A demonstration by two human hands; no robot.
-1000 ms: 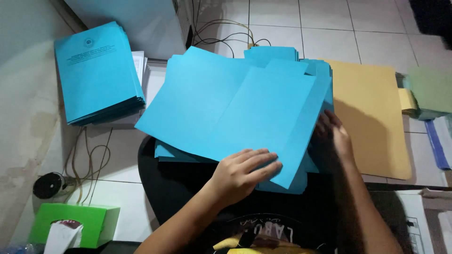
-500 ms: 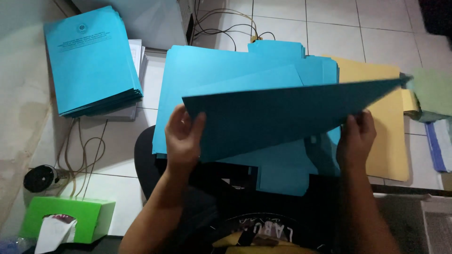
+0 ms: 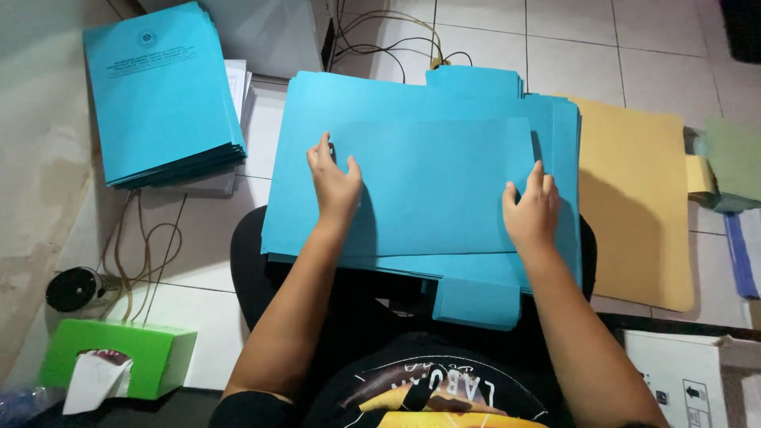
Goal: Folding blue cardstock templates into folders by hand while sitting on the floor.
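A folded blue folder (image 3: 432, 186) lies flat on top of a pile of open blue folders (image 3: 317, 111) on my lap. My left hand (image 3: 334, 184) presses on its left edge with fingers spread. At the folder's right edge, my right hand (image 3: 531, 210) rests flat in the same way. A blue tab (image 3: 476, 303) of the pile sticks out toward me between my arms.
A stack of printed blue folders (image 3: 158, 95) lies on the floor at far left. Yellow folders (image 3: 634, 198) lie to the right, with green and blue ones (image 3: 737, 182) beyond. A green tissue box (image 3: 131, 357), cables (image 3: 147, 246) and a white cardboard box (image 3: 690, 380) are nearby.
The blue sheet that I held up by both edges has been folded over and laid flat on the pile. Both hands now press on it.
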